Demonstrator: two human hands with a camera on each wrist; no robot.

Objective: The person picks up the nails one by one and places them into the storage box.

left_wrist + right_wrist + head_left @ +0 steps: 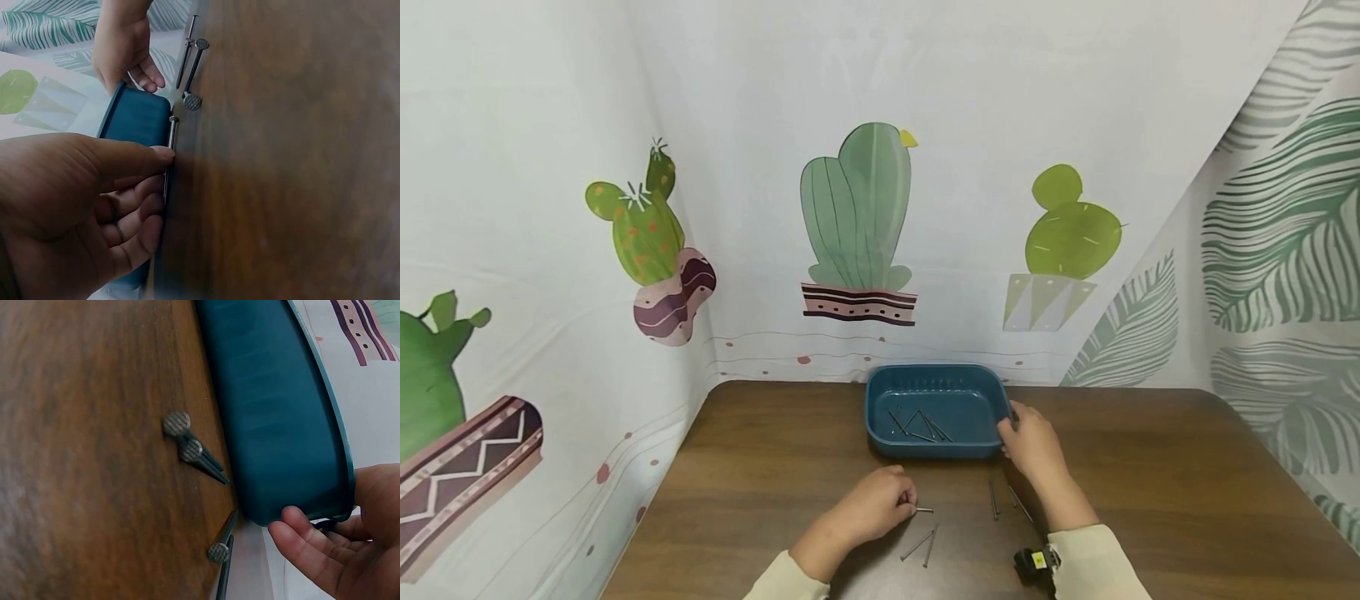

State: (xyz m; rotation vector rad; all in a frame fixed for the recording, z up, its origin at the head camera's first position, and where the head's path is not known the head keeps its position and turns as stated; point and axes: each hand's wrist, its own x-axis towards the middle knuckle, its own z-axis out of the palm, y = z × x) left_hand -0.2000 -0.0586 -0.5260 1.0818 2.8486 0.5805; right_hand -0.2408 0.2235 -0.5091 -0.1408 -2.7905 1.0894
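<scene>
My left hand [874, 504] is low over the table, pinching a nail [172, 134] between thumb and fingers, its flat head sticking out past the thumb. A blue tray [940, 451] stands behind it at the back of the table. Inside the tray, toward its left side, lie several loose nails [928, 426]. At the tray's right end my right hand [1033, 442] holds the rim, its fingers [306, 553] on the outside of the wall.
Two crossed nails [928, 546] lie on the wooden table [760, 467] in front of the left hand. Other nails [994, 500] lie near the right forearm. A black device [1033, 563] is strapped at the right wrist. Behind the table hangs a cactus-print cloth [962, 250].
</scene>
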